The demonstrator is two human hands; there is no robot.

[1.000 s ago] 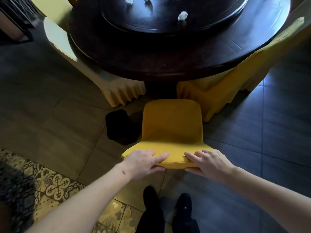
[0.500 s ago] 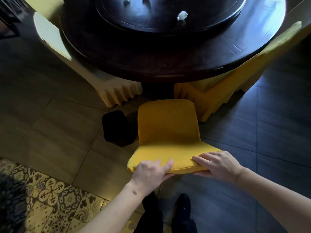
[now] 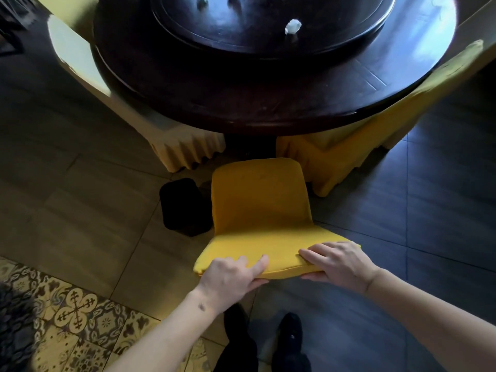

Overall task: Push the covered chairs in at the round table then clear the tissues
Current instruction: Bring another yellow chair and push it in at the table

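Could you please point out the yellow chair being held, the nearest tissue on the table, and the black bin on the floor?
yellow chair (image 3: 259, 200): head view, backrest cover.
nearest tissue (image 3: 292, 26): head view, its crumpled middle.
black bin (image 3: 183, 206): head view, its top.

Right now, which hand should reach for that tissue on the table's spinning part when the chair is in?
Probably the right hand. The nearest tissue lies right of centre on the turntable, more in line with that hand. Both hands grip the yellow chair's top edge; the left hand sits farther left.
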